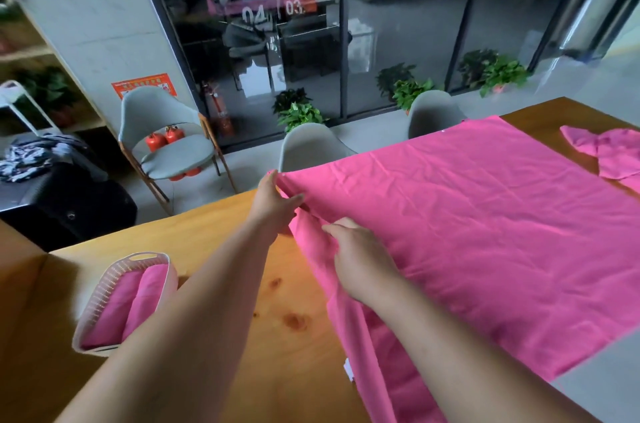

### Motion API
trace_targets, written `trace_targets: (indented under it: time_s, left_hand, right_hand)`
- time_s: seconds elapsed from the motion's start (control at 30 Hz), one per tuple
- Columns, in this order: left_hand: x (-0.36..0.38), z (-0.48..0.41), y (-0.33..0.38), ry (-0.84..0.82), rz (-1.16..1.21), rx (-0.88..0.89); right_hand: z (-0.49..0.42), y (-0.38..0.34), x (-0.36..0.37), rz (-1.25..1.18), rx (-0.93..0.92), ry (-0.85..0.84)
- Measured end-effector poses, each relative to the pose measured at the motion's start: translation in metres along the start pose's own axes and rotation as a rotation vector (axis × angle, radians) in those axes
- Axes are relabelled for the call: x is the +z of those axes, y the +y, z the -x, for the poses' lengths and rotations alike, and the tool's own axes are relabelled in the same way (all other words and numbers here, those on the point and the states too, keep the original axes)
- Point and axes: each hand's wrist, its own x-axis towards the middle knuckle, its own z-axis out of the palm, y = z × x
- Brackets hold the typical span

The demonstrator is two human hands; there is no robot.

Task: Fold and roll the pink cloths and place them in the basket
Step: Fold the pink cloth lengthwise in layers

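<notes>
A large pink cloth lies spread over the right half of the wooden table, its near edge hanging off the front. My left hand pinches the cloth's far left corner. My right hand grips the left edge a little nearer to me, where the fabric bunches into folds. A white basket stands at the left of the table and holds two rolled pink cloths. Another pink cloth lies crumpled at the far right.
Two grey chairs stand against the table's far side, and a third grey chair with red objects is further left. Potted plants line a glass wall behind. A black case sits at the left.
</notes>
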Motion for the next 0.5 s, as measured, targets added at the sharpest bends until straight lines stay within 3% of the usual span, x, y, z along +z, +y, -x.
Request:
trace_targets:
  time_s: [0.33,0.5]
  left_hand:
    - [0.107,0.007,0.126,0.056,-0.185,0.157]
    - [0.153,0.02,0.181,0.072,-0.167,0.209]
  right_hand:
    - [0.012,0.105,-0.11,0.066,-0.047,0.095]
    - [0.022,0.149,-0.161,0.064,-0.068,0.128]
